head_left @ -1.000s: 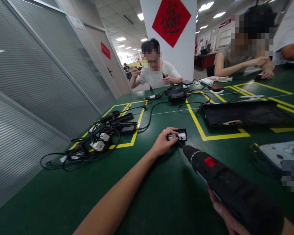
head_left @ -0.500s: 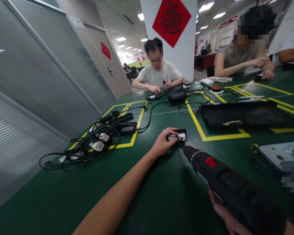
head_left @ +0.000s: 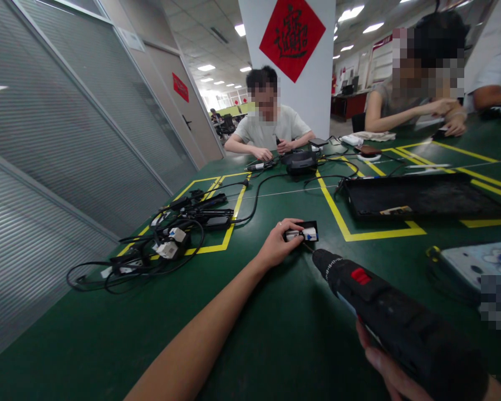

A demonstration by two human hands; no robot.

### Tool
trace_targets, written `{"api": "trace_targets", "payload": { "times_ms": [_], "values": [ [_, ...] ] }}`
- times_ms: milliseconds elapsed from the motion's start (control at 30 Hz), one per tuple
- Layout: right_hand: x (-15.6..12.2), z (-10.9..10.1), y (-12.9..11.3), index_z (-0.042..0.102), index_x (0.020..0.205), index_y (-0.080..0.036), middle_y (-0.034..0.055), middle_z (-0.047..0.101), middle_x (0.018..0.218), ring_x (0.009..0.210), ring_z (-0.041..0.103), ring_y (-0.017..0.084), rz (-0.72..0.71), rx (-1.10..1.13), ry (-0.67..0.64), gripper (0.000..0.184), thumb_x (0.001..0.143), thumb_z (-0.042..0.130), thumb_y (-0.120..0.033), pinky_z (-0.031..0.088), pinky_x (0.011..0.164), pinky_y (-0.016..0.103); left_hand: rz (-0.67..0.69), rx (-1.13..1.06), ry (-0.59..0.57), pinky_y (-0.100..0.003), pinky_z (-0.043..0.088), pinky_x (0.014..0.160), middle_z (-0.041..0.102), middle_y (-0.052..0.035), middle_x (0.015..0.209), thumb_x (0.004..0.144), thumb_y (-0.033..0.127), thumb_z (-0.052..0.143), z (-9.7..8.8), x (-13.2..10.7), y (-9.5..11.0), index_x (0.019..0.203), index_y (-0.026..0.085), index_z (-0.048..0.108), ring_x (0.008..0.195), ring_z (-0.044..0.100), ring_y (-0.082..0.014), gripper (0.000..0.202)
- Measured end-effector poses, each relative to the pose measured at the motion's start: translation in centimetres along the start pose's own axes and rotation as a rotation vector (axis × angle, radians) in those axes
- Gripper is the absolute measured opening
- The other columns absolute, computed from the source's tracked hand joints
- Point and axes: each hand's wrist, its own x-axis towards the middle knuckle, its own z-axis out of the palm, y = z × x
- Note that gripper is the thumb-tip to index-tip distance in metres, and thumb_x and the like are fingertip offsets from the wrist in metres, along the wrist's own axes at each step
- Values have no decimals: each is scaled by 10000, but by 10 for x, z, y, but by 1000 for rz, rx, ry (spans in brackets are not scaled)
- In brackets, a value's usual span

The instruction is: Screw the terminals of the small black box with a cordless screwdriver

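Observation:
My left hand (head_left: 279, 243) is closed around a small black case with a white and blue inside (head_left: 311, 233), pressing it on the green table (head_left: 250, 312). My right hand (head_left: 386, 362), partly hidden, grips a black cordless drill (head_left: 392, 312) with a red switch on top. The drill's thin bit points up and left, its tip at the near side of the small case beside my left thumb. Whether the tip touches the case or a screw is too small to tell.
Tangled black cables and adapters (head_left: 175, 239) lie on the left. A long black tray (head_left: 426, 195) is at the right, with a patterned pale case (head_left: 480, 267) nearer. Across the table, a person (head_left: 275, 128) handles a tool beside a black device (head_left: 300, 161); another sits at right.
Almost nothing differs. Both hands, the drill and the small case keep their places, with only a very slight shift of the drill.

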Motion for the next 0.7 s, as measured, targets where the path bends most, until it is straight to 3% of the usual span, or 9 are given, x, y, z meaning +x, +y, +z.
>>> {"api": "trace_targets", "payload": {
  "times_ms": [133, 433, 700],
  "values": [
    [2, -3, 2, 667, 980, -314, 5, 735, 801, 447, 648, 177, 52, 78, -33, 229, 774, 610, -396, 584, 507, 303, -3, -4, 1, -426, 364, 1027, 568, -96, 1234, 803, 211, 592, -1, 0, 1, 955, 180, 622, 1164, 524, -228, 158],
    [5, -2, 2, 674, 949, -341, -2, 730, 749, 437, 644, 181, 92, 125, -58, 219, 735, 641, -373, 549, 449, 280, -2, -11, -1, -432, 354, 1031, 567, -93, 1232, 803, 210, 593, 0, -1, 0, 962, 180, 615, 1163, 521, -227, 163],
    [-1, -3, -3, 683, 988, -312, 22, 657, 505, 400, 624, 221, 42, 32, 37, 238, 782, 589, -386, 587, 521, 348, 2, -3, -8, -433, 342, 1039, 567, -88, 1234, 808, 214, 588, -1, -1, 2, 962, 186, 616, 1163, 518, -229, 159]
  ]
}}
